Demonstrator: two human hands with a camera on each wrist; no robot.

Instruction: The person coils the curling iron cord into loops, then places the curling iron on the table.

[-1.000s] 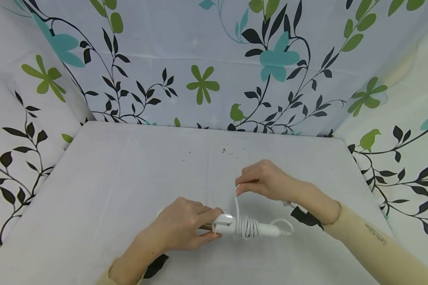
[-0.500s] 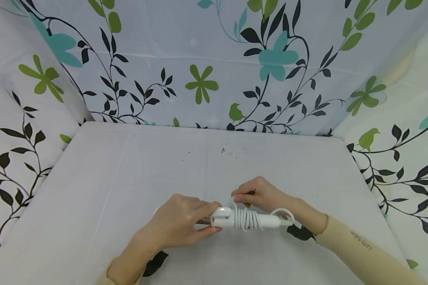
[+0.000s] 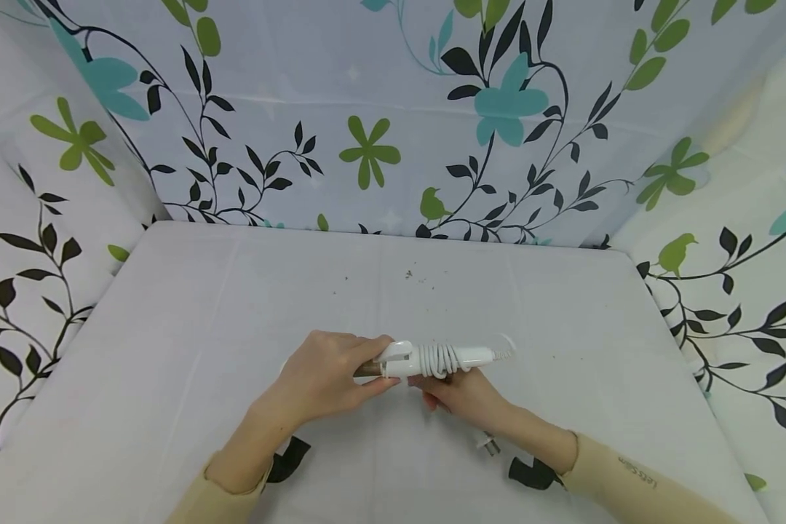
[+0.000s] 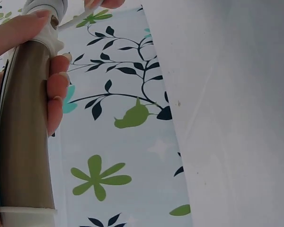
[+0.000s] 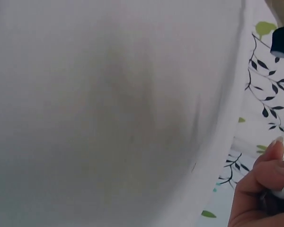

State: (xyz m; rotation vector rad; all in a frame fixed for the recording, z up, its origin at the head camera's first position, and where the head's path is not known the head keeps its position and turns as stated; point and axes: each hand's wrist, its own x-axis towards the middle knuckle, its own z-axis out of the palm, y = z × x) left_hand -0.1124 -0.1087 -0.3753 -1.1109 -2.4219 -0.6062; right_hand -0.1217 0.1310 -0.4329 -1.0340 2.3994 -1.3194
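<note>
A white curling iron with a brown barrel is held above the table, its handle pointing right. My left hand grips it around the barrel, thumb and fingers on opposite sides. White cord is wound in several loops round the handle, and a small loop of it stands out at the handle's end. Below the handle, my right hand pinches the free cord, as the left wrist view shows at its top edge. The cord's plug hangs beside the right wrist.
A white cloth covers the table. Small dark crumbs lie towards its back. Patterned curtains with leaves and birds enclose the back and both sides. Black straps show at both wrists.
My right hand has carried the cord from above the handle, over its far side, to beneath it. The curling iron and left hand have moved up in the head view.
</note>
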